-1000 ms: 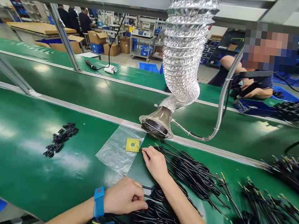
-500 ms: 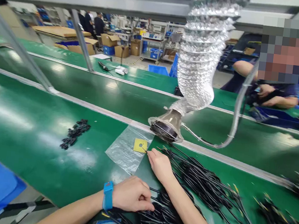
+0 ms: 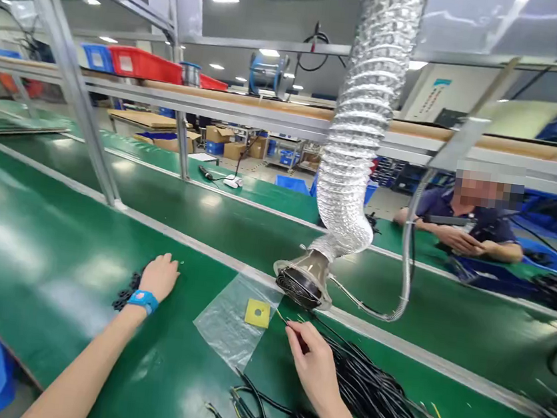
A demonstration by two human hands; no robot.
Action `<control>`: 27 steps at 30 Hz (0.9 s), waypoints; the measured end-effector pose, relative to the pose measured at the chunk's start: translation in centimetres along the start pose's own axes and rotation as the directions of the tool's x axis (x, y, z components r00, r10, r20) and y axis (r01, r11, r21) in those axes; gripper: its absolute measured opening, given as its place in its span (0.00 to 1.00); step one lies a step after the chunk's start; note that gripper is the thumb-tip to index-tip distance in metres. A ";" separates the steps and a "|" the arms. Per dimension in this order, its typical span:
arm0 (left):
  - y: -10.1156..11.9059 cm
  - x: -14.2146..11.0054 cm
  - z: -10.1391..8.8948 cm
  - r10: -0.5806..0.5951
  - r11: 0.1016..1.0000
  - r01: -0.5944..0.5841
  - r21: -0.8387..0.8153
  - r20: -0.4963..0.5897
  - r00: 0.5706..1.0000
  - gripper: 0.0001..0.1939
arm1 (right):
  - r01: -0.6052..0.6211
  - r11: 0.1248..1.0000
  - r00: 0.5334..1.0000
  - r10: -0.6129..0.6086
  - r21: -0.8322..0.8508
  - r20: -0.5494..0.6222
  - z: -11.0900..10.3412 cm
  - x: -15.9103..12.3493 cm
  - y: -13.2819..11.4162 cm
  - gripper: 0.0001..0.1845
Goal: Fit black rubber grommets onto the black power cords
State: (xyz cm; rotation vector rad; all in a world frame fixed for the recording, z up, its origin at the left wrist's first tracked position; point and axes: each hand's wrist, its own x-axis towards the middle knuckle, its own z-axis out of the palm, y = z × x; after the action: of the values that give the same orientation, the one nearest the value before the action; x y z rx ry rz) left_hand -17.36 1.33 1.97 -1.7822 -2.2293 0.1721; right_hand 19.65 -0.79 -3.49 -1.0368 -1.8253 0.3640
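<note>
My left hand (image 3: 159,277), with a blue wristband (image 3: 144,300), reaches over a pile of small black parts (image 3: 124,295) and covers some of them. Its fingers bend downward and the fingertips are hidden. My right hand (image 3: 314,361) pinches a thin black cable (image 3: 284,320) close to its bare yellowish end. Just left of that end, a yellow square pad (image 3: 257,313) with a dark round spot in its middle lies on a clear plastic sheet (image 3: 222,327). A bundle of black cables (image 3: 373,387) runs beside and beyond my right forearm.
A fume hood (image 3: 303,279) on a silver flexible duct (image 3: 363,125) hangs over the green bench (image 3: 19,226). Loose cable ends (image 3: 236,405) lie at the front. Metal posts (image 3: 78,85) hold a shelf above. A co-worker (image 3: 472,224) sits across the bench.
My left hand has moved from the near cables out to the left, onto the black parts. My right hand still pinches the cable by the yellow pad. The view has tilted upward.
</note>
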 end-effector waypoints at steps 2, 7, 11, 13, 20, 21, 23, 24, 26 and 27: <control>-1.0 0.3 1.3 0.007 0.998 -0.009 0.058 0.040 0.999 0.18 | -0.079 0.993 0.995 0.083 0.084 -0.047 -1.1 -0.1 -0.8 0.17; -2.0 0.5 3.2 0.043 0.999 -0.043 0.025 0.006 0.999 0.21 | -0.152 0.977 0.936 0.191 0.151 -0.296 -4.5 -0.6 -2.6 0.14; -2.5 0.7 4.2 -0.031 0.991 0.027 -0.132 -0.027 0.999 0.22 | -0.100 0.994 0.842 0.105 0.037 -0.530 -7.9 -0.8 -3.7 0.08; -2.7 0.8 4.7 -0.078 0.975 0.070 -0.213 -0.030 0.996 0.22 | -0.082 0.996 0.826 0.043 -0.043 -0.562 -9.1 -0.8 -4.0 0.07; -2.4 1.1 5.1 -0.098 0.952 0.013 -0.306 -0.264 0.960 0.23 | -0.128 0.991 0.916 0.108 -0.027 -0.386 -7.7 -1.8 -1.2 0.12; -2.3 1.1 5.1 -0.084 0.960 0.005 -0.279 -0.271 0.959 0.23 | -0.159 0.987 0.918 0.152 0.013 -0.367 -7.1 -2.2 -0.5 0.14; -2.1 0.9 5.0 -0.043 0.976 -0.010 -0.219 -0.239 0.970 0.23 | -0.222 0.970 0.917 0.244 0.103 -0.315 -6.0 -2.8 0.6 0.16; -2.0 0.7 5.1 -0.024 0.981 -0.019 -0.192 -0.217 0.976 0.24 | -0.249 0.957 0.917 0.282 0.146 -0.283 -5.5 -3.1 1.1 0.17; -2.0 0.5 5.0 0.005 0.985 -0.038 -0.171 -0.192 0.981 0.24 | -0.295 0.930 0.912 0.343 0.219 -0.225 -4.7 -3.6 1.6 0.19; -1.9 0.4 4.9 0.001 0.982 -0.037 -0.184 -0.195 0.981 0.24 | -0.317 0.915 0.908 0.369 0.250 -0.199 -4.4 -3.7 1.8 0.19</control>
State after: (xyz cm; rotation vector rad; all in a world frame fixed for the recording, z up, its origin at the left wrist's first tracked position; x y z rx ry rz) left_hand -20.67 1.71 -2.12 -1.8261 -2.1499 -0.2063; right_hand 24.90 -3.46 -4.72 -1.1979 -1.3499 0.6042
